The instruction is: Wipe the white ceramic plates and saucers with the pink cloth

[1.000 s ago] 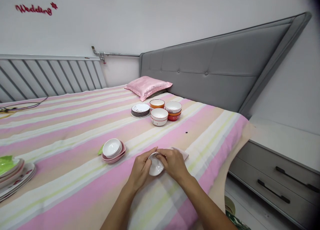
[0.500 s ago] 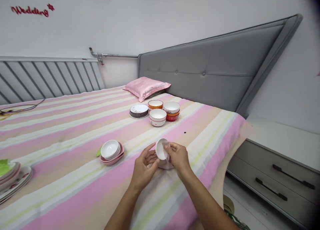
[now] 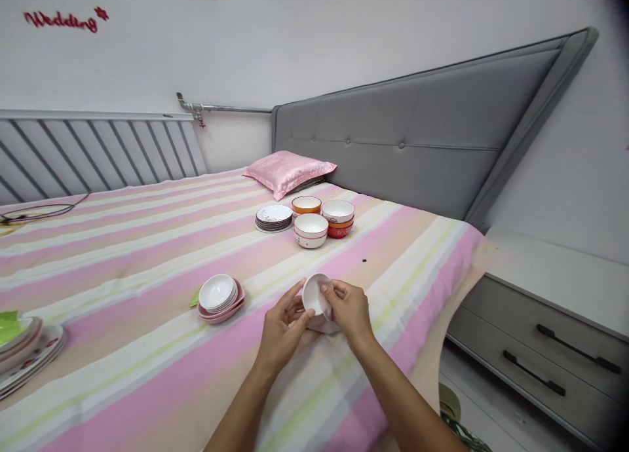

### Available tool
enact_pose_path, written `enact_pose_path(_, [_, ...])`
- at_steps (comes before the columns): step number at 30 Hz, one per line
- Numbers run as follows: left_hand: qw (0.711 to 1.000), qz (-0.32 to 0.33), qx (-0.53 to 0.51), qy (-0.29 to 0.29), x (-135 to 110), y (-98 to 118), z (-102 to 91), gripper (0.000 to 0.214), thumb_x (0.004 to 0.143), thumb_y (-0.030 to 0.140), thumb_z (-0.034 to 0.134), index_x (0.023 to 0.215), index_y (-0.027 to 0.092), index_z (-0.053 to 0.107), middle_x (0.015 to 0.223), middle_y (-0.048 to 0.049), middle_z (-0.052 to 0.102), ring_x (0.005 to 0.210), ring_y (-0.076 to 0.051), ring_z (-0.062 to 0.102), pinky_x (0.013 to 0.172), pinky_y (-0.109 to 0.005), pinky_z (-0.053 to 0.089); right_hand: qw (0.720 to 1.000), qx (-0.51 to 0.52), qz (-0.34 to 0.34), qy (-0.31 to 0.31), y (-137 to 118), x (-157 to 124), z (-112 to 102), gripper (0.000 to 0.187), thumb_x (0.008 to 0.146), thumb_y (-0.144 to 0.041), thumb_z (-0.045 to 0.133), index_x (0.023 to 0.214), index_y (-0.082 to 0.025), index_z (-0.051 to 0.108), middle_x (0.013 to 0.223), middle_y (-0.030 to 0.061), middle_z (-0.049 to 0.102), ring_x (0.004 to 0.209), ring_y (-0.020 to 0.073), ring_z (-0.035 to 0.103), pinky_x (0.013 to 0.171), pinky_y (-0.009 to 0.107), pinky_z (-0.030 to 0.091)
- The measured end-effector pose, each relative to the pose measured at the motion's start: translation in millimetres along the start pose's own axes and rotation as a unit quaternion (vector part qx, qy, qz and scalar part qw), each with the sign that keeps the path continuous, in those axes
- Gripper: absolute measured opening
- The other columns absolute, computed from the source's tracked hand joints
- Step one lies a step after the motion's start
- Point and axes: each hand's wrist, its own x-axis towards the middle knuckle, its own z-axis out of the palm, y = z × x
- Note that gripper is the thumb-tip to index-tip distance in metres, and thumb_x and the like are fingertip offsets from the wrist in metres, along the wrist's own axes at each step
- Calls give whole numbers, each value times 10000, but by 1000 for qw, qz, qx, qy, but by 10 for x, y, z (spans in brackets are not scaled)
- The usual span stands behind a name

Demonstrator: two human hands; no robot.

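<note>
A small white bowl is held up, tilted with its opening towards me, above the striped bedspread. My left hand grips it from the left, thumb at the lower rim and fingers behind. On the other side, my right hand pinches a pale cloth and presses part of it against the inside of the bowl. The rest of the cloth hangs below and behind the bowl. Left of my hands, a stack of small white bowls sits in pink dishes.
Beyond my hands stand white bowls, red and orange bowls and a plate stack. A pink pillow lies near the grey headboard. More plates are at far left. A drawer cabinet stands right.
The small bowl has shifted slightly left and turned a little in my left hand. My right fingers with the cloth remain at its inner right side.
</note>
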Motion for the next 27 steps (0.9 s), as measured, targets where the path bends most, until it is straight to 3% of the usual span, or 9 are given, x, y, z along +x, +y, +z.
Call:
enact_pose_path(15, [998,16,33,-50,23,6,-154,510,782,218,561,1278,180,446,1068,-72,618,925,-189,576,812,-316,458,988,-132,-74,-25,-99,-37,-53,238,803,-307,453,828,-211,669,723,10,682,642,154,606,597,220,429])
enact_pose_path(21, [992,28,114,-49,26,37,-206,453,783,203,533,1233,160,507,1202,-86,577,948,-214,585,812,-313,466,970,-218,-98,-33,-146,-63,-55,241,823,-299,439,866,-244,670,709,-1,678,637,147,597,586,213,405])
enact_pose_path(27, [970,67,225,-57,23,68,-240,441,771,128,482,1203,190,545,1041,-58,659,932,-218,583,810,-311,450,940,-305,-147,-52,-165,-86,-38,240,831,-239,433,880,-271,666,733,-9,684,661,135,604,595,203,376])
